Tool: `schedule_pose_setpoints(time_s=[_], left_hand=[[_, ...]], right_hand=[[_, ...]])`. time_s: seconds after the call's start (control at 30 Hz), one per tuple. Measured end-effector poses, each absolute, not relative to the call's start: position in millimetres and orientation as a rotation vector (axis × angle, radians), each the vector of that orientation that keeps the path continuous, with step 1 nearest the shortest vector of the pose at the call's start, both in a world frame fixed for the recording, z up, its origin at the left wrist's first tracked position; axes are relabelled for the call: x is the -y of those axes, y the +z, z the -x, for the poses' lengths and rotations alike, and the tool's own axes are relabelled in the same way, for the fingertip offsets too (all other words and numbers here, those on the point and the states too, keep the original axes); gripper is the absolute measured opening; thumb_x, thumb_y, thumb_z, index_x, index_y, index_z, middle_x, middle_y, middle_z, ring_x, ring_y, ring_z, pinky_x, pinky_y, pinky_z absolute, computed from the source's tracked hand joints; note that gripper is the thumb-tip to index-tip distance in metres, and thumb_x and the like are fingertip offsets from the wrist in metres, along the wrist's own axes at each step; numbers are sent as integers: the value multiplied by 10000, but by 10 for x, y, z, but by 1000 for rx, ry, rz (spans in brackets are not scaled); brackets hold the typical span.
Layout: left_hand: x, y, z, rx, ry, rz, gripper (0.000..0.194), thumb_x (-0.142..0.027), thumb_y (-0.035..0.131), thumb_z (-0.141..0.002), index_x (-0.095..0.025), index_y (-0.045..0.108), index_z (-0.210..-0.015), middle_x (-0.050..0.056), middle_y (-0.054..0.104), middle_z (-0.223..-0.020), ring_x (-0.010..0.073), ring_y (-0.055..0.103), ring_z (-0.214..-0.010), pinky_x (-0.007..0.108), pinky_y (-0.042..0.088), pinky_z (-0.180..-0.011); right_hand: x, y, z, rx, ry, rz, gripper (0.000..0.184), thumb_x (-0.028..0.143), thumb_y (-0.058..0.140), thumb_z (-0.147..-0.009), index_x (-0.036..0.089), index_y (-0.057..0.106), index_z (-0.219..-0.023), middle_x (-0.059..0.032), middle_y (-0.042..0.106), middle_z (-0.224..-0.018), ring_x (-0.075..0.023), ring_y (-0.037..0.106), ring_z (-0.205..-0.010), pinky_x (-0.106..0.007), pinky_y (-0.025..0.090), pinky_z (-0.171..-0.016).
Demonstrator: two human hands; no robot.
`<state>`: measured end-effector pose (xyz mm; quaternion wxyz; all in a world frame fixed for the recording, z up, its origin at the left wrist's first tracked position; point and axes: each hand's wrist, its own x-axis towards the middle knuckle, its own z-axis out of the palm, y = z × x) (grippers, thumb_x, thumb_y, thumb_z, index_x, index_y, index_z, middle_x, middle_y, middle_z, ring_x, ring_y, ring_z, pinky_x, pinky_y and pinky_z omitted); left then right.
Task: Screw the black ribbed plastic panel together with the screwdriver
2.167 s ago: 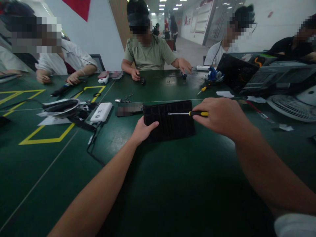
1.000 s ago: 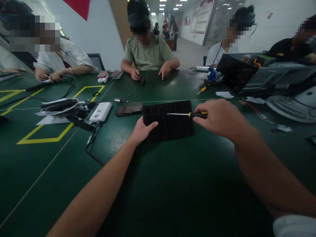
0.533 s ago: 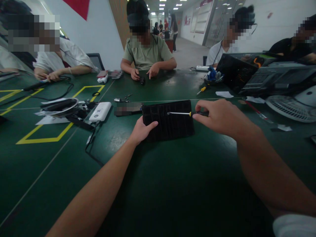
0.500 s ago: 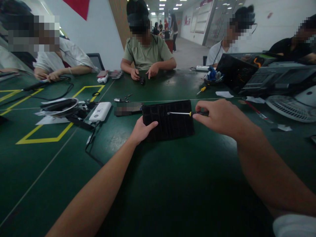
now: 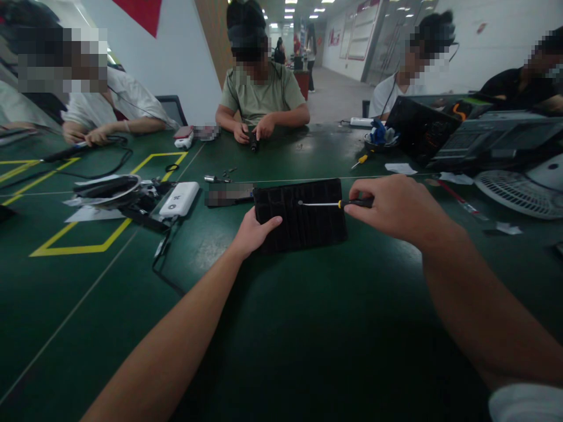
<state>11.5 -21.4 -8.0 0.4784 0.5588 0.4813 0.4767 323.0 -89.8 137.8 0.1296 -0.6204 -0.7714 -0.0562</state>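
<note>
My left hand (image 5: 259, 231) grips the left side of a flat black rectangular panel with ribs (image 5: 323, 223), its thumb across the near face and the other fingers hidden behind. The panel is tilted up toward me above the green table. In my right hand (image 5: 396, 205) is a screwdriver (image 5: 323, 204) with a black and yellow handle, pinched between thumb and fingers. Its shaft points left across the panel, and the tip lies at a small round pale spot (image 5: 300, 203), perhaps a screw head. Whether tip and spot touch I cannot tell.
A white power bank (image 5: 179, 199) with a cable lies left, beside a pile of parts and papers (image 5: 108, 190). Small metal pieces (image 5: 211, 179) lie behind the panel. Farther right are a yellow screwdriver (image 5: 362, 159), a computer case (image 5: 484, 138) and a white fan (image 5: 514, 190). Several people sit around the table (image 5: 272, 328).
My hands, the panel and the screwdriver stay almost in place. Across the table, a person's hand has moved left onto the small dark object there.
</note>
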Motion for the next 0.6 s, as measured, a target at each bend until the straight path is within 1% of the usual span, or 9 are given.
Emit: schedule_pose_setpoints(time_s=[0.2, 0.33, 0.6], left_hand=[[209, -84, -105, -1179, 1155, -1361, 563, -372, 971, -788, -181, 727, -1258, 150, 836, -1308, 383, 785, -1282, 649, 576, -1192], [209, -82, -102, -1176, 1155, -1365, 564, -388, 970, -791, -178, 728, -1255, 151, 838, -1300, 390, 785, -1282, 656, 581, -1185], [207, -76, -117, -1176, 1151, -1370, 562, -384, 964, -786, -189, 721, -1254, 144, 842, -1313, 387, 791, -1277, 659, 589, -1184]], right_hand=[[895, 1392, -3266, 2229, -115, 1738, 234, 447, 707, -938, 269, 843, -1008, -59, 802, -860, -251, 671, -761, -372, 357, -676], [889, 1396, -3267, 2210, -123, 1706, 241, 446, 714, -942, 260, 849, -1014, -59, 796, -840, -241, 660, -728, -374, 364, -684], [897, 1396, -3219, 2207, -101, 1743, 215, 420, 732, -954, 255, 850, -1024, -56, 794, -840, -230, 650, -707, -370, 346, -670]])
